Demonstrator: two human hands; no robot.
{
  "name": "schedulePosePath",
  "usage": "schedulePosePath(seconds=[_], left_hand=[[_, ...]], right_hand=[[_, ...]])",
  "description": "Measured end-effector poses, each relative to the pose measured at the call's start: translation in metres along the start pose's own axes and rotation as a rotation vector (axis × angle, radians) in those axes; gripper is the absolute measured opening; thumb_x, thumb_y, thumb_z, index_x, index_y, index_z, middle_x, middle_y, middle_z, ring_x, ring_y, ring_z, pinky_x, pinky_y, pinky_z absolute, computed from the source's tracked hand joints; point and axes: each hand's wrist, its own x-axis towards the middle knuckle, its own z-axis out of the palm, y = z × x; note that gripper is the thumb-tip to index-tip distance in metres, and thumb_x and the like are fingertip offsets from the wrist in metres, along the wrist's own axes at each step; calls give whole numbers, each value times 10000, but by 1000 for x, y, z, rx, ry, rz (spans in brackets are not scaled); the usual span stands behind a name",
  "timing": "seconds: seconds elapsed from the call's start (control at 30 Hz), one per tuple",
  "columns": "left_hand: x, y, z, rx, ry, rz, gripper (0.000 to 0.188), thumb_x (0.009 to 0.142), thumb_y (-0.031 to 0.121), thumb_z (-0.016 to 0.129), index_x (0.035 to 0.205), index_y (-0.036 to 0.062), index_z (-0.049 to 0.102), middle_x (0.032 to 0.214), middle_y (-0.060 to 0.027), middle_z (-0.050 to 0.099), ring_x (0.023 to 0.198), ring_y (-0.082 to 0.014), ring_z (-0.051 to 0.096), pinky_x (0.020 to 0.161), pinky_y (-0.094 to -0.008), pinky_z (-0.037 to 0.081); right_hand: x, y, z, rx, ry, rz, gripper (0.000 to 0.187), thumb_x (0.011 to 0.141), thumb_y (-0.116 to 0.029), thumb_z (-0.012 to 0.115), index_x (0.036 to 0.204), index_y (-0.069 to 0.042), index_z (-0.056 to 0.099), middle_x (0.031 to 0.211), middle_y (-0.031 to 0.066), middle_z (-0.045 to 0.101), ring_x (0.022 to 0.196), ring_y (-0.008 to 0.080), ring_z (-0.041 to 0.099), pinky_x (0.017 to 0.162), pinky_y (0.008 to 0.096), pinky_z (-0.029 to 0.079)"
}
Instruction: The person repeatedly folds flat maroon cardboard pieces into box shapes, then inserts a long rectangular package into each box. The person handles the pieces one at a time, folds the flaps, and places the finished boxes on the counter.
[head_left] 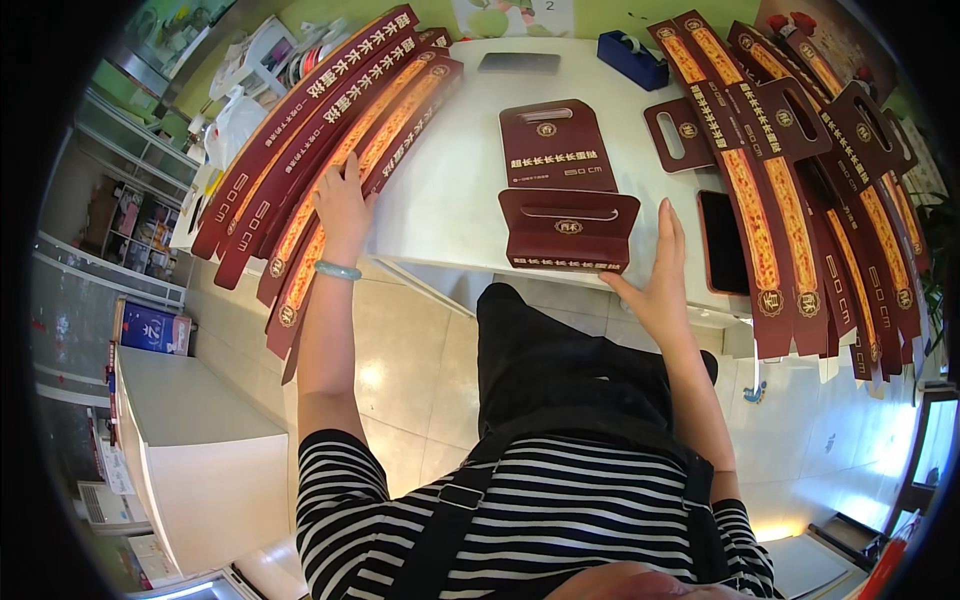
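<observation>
My left hand point(343, 205), with a pale green bangle on the wrist, rests on the top of a stack of long maroon cartons point(300, 150) at the left; its fingers are stretched over a carton printed with orange food strips. My right hand point(660, 275) is open, thumb and fingers apart, at the table's front edge. Just left of it stands a folded maroon card piece point(570, 225) with a handle slot, its lower flap bent toward me. Behind that lies another maroon handle card point(552, 148), flat on the table. I cannot tell whether my right fingertips touch the folded piece.
More long cartons point(745, 180) with handle cards point(680, 135) are piled at the right, overhanging the front edge. A phone point(722, 242) lies beside them. At the back of the white table point(440, 170) are a blue tape dispenser point(633, 62) and a flat grey object point(519, 63).
</observation>
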Motion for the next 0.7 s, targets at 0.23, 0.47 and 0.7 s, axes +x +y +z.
schedulePosePath(seconds=[0.23, 0.47, 0.7], left_hand=[[2, -7, -110, -543, 415, -31, 699, 880, 269, 795, 1418, -54, 487, 1262, -195, 572, 1187, -324, 550, 1017, -434, 445], [-96, 91, -221, -1747, 108, -8, 681, 845, 64, 786, 1431, -3, 446, 1255, -99, 617, 1140, -178, 602, 1003, -341, 481], [-116, 154, -192, -2166, 45, 115, 862, 935, 389, 676, 1573, 29, 222, 1534, -171, 404, 1384, -281, 453, 1136, -453, 408]], right_hand=[[-5, -17, -5, 5, 157, -61, 1201, 680, -245, 925, 1597, -49, 175, 1602, 255, 243, 1459, 437, 294, 1164, 500, 328], [6, -110, -45, 263, -173, -448, 1162, 653, -362, 914, 1558, -14, 274, 1550, 254, 344, 1420, 445, 364, 1168, 509, 327], [0, -125, -72, 118, -358, -275, 1066, 651, -131, 849, 1573, -137, 315, 1311, 155, 543, 1058, 350, 629, 863, 417, 553]])
